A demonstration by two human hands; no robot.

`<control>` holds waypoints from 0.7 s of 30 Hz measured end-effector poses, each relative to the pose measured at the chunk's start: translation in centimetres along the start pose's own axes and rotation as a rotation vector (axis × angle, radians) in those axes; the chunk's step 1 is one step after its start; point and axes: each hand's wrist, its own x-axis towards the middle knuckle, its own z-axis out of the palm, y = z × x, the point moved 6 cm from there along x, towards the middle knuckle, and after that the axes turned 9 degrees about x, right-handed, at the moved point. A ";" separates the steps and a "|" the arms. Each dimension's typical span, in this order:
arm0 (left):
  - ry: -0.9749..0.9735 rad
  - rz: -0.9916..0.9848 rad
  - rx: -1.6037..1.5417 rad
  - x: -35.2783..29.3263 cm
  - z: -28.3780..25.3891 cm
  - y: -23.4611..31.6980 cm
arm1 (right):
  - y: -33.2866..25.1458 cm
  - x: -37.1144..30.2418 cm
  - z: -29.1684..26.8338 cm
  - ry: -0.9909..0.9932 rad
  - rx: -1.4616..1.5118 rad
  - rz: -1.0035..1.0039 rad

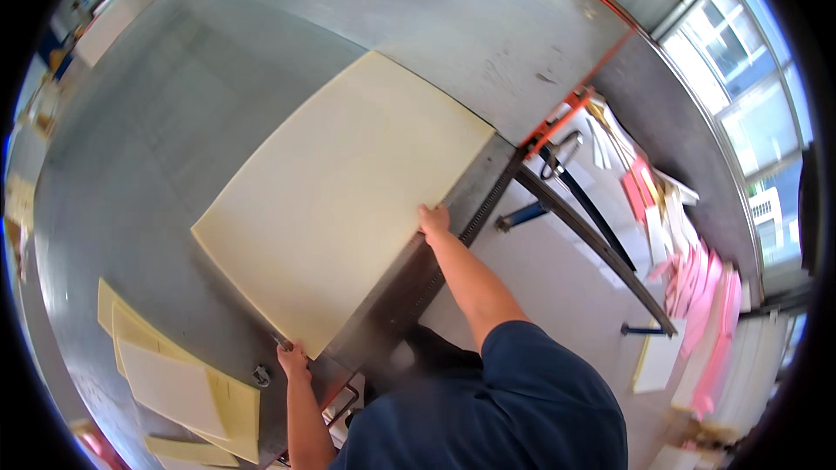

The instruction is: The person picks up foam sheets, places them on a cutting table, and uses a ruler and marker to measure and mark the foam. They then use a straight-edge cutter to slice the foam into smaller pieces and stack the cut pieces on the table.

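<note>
A large cream-coloured foam sheet (340, 200) lies flat on the grey metal table, its far edge near a raised seam. My right hand (433, 219) grips its right near edge, thumb on top and the other fingers mostly hidden. At the sheet's near corner, my left hand (294, 359) is closed around a small, dark, narrow tool (281, 340), too small to name. That hand is right beside the sheet's edge.
Several yellow and white foam offcuts (174, 383) lie at the table's near left, with a small metal object (260, 375) beside them. A red-edged grey panel (488, 26) adjoins the far side. Dark metal bars (601, 248) and pink foam scraps (705, 296) are on the right.
</note>
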 end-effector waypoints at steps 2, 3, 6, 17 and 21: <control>-0.004 -0.003 0.018 -0.3 -1.3 0.2 | -1.2 -1.3 1.5 0.014 -0.107 0.030; 0.024 -0.002 0.001 -0.3 -1.6 0.1 | -1.8 -1.5 1.8 -0.008 -0.069 0.065; 0.013 0.019 0.005 0.0 -1.1 0.1 | -3.5 -1.7 1.7 -0.053 0.006 0.140; 0.000 0.022 0.006 0.3 0.4 0.6 | -2.8 0.2 -0.8 0.010 -0.025 0.094; 0.043 0.023 -0.051 0.8 -2.1 0.7 | -8.2 -5.3 1.4 -0.055 0.045 0.226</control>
